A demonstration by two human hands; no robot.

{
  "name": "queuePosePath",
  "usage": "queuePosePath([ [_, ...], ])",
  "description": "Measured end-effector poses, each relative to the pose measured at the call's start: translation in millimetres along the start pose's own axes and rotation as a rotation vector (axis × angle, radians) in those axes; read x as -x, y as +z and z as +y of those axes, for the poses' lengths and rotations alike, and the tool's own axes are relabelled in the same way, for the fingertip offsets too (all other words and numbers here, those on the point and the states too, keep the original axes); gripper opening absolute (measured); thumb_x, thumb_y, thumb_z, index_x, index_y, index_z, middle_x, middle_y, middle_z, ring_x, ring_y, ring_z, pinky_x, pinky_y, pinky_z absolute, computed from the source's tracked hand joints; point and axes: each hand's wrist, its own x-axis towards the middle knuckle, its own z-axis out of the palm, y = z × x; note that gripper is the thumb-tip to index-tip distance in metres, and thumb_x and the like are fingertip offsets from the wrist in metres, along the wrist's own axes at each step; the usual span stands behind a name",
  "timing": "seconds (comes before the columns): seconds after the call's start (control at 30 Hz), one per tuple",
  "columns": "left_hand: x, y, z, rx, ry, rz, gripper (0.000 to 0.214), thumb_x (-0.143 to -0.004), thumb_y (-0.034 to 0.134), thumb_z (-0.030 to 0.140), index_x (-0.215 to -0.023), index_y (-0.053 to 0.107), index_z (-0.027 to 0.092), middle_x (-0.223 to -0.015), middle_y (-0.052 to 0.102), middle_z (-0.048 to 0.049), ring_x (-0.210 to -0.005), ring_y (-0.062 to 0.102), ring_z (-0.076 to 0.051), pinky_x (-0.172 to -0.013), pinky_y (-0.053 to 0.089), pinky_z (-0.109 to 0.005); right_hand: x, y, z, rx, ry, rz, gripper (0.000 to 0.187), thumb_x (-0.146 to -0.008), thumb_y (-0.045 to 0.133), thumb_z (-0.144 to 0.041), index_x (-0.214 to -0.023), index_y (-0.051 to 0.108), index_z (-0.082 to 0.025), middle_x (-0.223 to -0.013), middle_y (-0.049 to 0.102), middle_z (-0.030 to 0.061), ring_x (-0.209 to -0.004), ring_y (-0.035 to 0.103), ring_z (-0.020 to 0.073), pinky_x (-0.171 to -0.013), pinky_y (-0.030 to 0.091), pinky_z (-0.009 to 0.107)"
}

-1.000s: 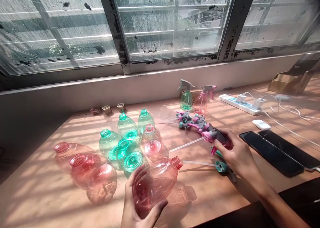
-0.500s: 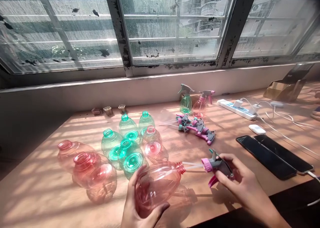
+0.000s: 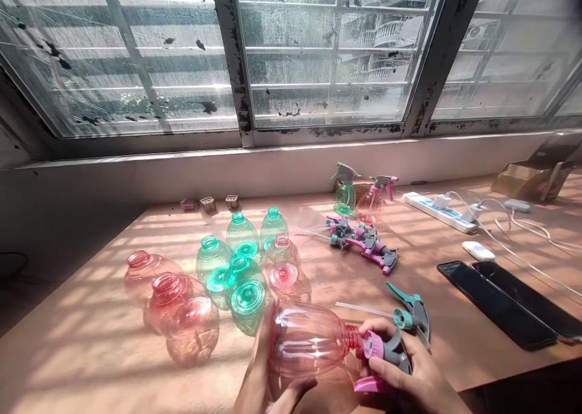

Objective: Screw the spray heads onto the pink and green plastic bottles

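My left hand [image 3: 256, 374] is wrapped round a clear pink bottle [image 3: 309, 340], tilted on its side with its threaded neck toward the right. My right hand [image 3: 421, 371] grips a pink and grey trigger spray head [image 3: 386, 348] with its collar up against the bottle's mouth. Its dip tube does not show clearly. Just beyond my right fingers is a teal and grey spray head [image 3: 411, 318], its tube pointing left; I cannot tell whether the hand touches it. Left of the bottle stand several green bottles [image 3: 248, 293] and pink bottles [image 3: 175, 305] without tops.
A pile of spray heads [image 3: 364, 244] lies farther back, before a green spray bottle [image 3: 345, 196] and a pink spray bottle [image 3: 370, 205] with heads on. At right are two phones [image 3: 495, 308], a white case [image 3: 478, 250] and a power strip [image 3: 439, 212] with cables.
The pink spray head has moved left to the bottle's mouth; its tube no longer shows in the gap. The teal spray head, mostly hidden before, now shows behind my right hand. The view has shifted slightly.
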Motion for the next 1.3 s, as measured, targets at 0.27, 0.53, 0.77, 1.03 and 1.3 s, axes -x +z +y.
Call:
queuePosePath([
  [0.27, 0.0, -3.5, -17.1, -0.099, 0.098, -0.012, 0.097, -0.085, 0.075, 0.061, -0.166, 0.03, 0.035, -0.17, 0.039, -0.0115, -0.152, 0.043, -0.041, -0.129, 0.021, -0.06, -2.1, 0.4, 0.2, -0.049, 0.039, -0.089, 0.046, -0.067, 0.095, -0.049, -0.099, 0.074, -0.022, -0.076, 0.07, -0.0006, -0.067, 0.068, 0.0198, -0.063, 0.06, 0.033],
  [0.53, -2.8, -3.3, -5.2, -0.016, 0.068, -0.025, 0.082, -0.092, 0.067, 0.062, -0.163, 0.039, 0.032, -0.166, 0.047, -0.0127, -0.153, 0.043, -0.04, -0.128, 0.028, -0.056, -9.8, 10.9, -3.2, -0.046, 0.008, -0.041, 0.053, -0.074, 0.092, -0.052, -0.108, 0.065, -0.022, -0.065, 0.074, 0.0001, -0.056, 0.07, 0.0206, -0.055, 0.057, 0.031],
  [0.77, -3.1, 5.0, -20.4, -0.026, 0.082, 0.051, 0.079, -0.096, 0.058, 0.063, -0.165, 0.03, 0.035, -0.171, 0.041, -0.0097, -0.158, 0.035, -0.036, -0.13, 0.016, -0.056, -17.5, 14.4, -5.7, -0.152, 0.079, -0.066, 0.049, -0.074, 0.091, -0.054, -0.1, 0.068, -0.019, -0.066, 0.071, -0.0008, -0.057, 0.068, 0.0183, -0.057, 0.058, 0.031],
  [1.03, -3.9, -21.9, 0.5, -0.03, -0.01, -0.132, 0.074, -0.097, 0.069, 0.05, -0.162, 0.039, 0.031, -0.171, 0.041, -0.0102, -0.159, 0.032, -0.035, -0.131, 0.022, -0.054, -7.8, 14.6, -6.3, -0.003, 0.044, -0.125, 0.045, -0.071, 0.092, -0.052, -0.09, 0.068, -0.021, -0.072, 0.069, -0.0023, -0.06, 0.068, 0.0178, -0.058, 0.062, 0.032],
  [1.3, -4.9, -3.7, -12.0, -0.031, 0.07, -0.015, 0.075, -0.091, 0.072, 0.059, -0.157, 0.05, 0.031, -0.154, 0.062, -0.0128, -0.15, 0.047, -0.039, -0.128, 0.03, -0.057, -10.4, 13.0, -4.2, -0.096, 0.072, -0.084, 0.052, -0.069, 0.094, -0.053, -0.096, 0.064, -0.021, -0.059, 0.071, -0.0028, -0.051, 0.066, 0.0167, -0.053, 0.055, 0.028],
])
